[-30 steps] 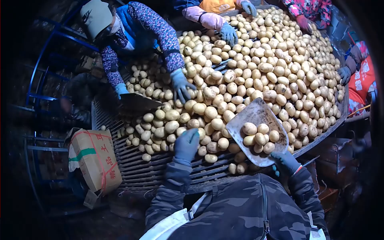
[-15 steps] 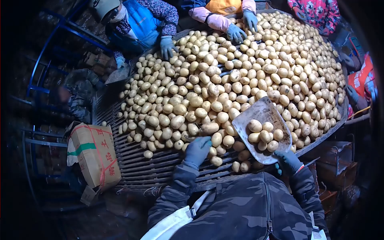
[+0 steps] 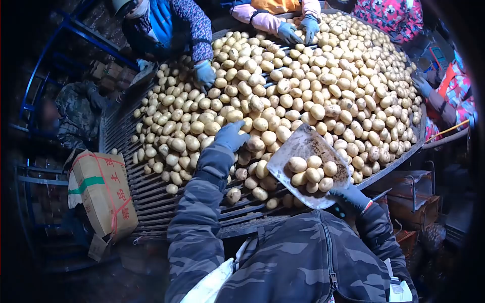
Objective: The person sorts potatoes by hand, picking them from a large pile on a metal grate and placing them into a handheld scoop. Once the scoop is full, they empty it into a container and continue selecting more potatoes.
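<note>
My right hand (image 3: pixel 349 197), in a grey-blue glove, is closed round the near end of a worn, whitish scoop (image 3: pixel 319 145). Several potatoes (image 3: pixel 312 175) lie in the scoop, which is held above the near edge of the heap. My left hand (image 3: pixel 230 136), gloved the same way, reaches out over the heap of potatoes (image 3: pixel 283 101). Its thumb and fingers are apart, with the fingertips against potatoes; none is visibly gripped. Under the heap runs a dark slatted table (image 3: pixel 166 212).
A cardboard box (image 3: pixel 103 194) with red strapping and green tape stands left of the slats. Across the table, co-workers' gloved hands (image 3: pixel 204 73) touch the potatoes. Another person's hand (image 3: pixel 422 85) is at the right edge. Rusty metal bins (image 3: pixel 411 202) stand at lower right.
My left hand has moved forward and left, farther over the potatoes. The scoop stays in my right hand with its potatoes. The whole view has shifted somewhat. A co-worker's hand reaches farther in.
</note>
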The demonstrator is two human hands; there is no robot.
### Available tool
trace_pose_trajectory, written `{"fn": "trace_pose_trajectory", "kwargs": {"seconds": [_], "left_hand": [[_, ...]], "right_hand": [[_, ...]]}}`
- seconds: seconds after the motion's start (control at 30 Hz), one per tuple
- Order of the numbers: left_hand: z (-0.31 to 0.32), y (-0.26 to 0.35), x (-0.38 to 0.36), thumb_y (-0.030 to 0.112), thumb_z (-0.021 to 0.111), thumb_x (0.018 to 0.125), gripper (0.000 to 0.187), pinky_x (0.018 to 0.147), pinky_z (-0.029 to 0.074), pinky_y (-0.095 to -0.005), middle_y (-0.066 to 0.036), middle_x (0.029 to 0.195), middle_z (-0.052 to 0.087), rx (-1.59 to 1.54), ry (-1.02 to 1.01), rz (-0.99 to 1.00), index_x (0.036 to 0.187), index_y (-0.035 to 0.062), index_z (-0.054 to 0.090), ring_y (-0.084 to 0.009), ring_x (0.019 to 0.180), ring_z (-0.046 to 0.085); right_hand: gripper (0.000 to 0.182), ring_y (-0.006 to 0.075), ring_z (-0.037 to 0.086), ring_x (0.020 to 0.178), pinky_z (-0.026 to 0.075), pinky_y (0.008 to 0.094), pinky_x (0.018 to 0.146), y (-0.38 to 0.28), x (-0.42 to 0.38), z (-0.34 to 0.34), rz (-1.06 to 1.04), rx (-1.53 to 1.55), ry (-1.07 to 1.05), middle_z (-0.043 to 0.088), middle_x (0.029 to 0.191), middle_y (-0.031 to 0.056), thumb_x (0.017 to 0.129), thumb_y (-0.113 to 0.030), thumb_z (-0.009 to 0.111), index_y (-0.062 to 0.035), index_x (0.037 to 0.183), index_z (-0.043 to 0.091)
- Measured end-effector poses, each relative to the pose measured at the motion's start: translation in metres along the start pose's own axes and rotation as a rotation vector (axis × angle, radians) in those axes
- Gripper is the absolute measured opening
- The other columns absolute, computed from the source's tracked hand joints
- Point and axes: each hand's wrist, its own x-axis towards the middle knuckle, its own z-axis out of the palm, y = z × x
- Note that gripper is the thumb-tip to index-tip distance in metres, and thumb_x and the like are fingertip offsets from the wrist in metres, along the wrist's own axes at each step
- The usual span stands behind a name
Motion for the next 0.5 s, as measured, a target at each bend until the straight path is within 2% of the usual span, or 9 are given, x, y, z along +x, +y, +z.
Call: {"fn": "trace_pose_trajectory", "kwargs": {"seconds": [0.07,0.17,0.2,0.3,0.33,0.43,0.5], "left_hand": [[0.000,-0.005,-0.007,0.028,0.078,0.085,0.064,0.104,0.052,-0.0414,-0.023,0.131,0.066,-0.072,-0.014,0.008,0.142,0.0078,0.060,-0.0357,0.120,0.066],[0.029,-0.037,-0.003,0.026,0.079,0.084,0.062,0.104,0.053,-0.0407,-0.023,0.130,0.066,-0.285,0.148,0.056,0.140,0.0070,0.061,-0.0352,0.119,0.066],[0.029,-0.030,-0.009,0.027,0.079,0.082,0.056,0.106,0.051,-0.0433,-0.021,0.130,0.066,-0.248,0.212,0.097,0.133,0.0093,0.066,-0.0387,0.121,0.064],[0.022,-0.016,-0.023,0.019,0.075,0.082,0.050,0.105,0.051,-0.0441,-0.021,0.128,0.066,-0.053,0.101,0.192,0.129,0.0064,0.066,-0.0395,0.120,0.063],[0.020,-0.016,-0.025,0.016,0.072,0.080,0.050,0.107,0.050,-0.0444,-0.019,0.130,0.065,0.010,0.063,0.199,0.129,0.0060,0.066,-0.0386,0.123,0.061],[0.020,-0.009,-0.045,0.016,0.073,0.079,0.053,0.109,0.048,-0.0438,-0.019,0.131,0.063,0.219,0.018,0.160,0.131,0.0076,0.065,-0.0371,0.126,0.059],[0.021,-0.009,-0.047,0.015,0.074,0.076,0.058,0.111,0.047,-0.0434,-0.019,0.130,0.063,0.195,0.015,0.158,0.133,0.0077,0.064,-0.0366,0.127,0.058]], "right_hand": [[0.032,0.0146,0.065,0.093,0.053,0.0304,0.084,0.010,0.003,-0.008,-0.030,-0.084,0.011,0.072,0.104,0.0050,0.091,-0.020,0.069,-0.0007,0.116,0.071],[0.032,0.0147,0.065,0.093,0.053,0.0307,0.084,0.018,0.003,-0.013,-0.064,-0.165,0.025,0.072,0.104,0.0052,0.091,-0.023,0.068,-0.0004,0.115,0.072],[0.033,0.0148,0.065,0.093,0.053,0.0307,0.084,0.020,0.002,-0.013,-0.065,-0.171,0.030,0.072,0.104,0.0052,0.092,-0.023,0.068,-0.0002,0.114,0.072],[0.034,0.0150,0.065,0.094,0.053,0.0309,0.085,0.022,0.000,-0.011,-0.067,-0.154,0.038,0.073,0.103,0.0054,0.092,-0.025,0.068,0.0004,0.113,0.073],[0.034,0.0151,0.065,0.094,0.053,0.0309,0.085,0.022,0.000,-0.010,-0.070,-0.137,0.041,0.073,0.103,0.0055,0.092,-0.026,0.068,0.0006,0.113,0.073],[0.035,0.0154,0.065,0.094,0.053,0.0311,0.085,0.026,0.000,-0.012,-0.110,-0.123,0.047,0.074,0.102,0.0056,0.093,-0.028,0.067,0.0012,0.112,0.074],[0.034,0.0149,0.065,0.089,0.053,0.0308,0.080,0.032,0.005,-0.020,-0.183,-0.230,0.038,0.073,0.096,0.0054,0.093,-0.029,0.067,0.0007,0.109,0.074]]}}
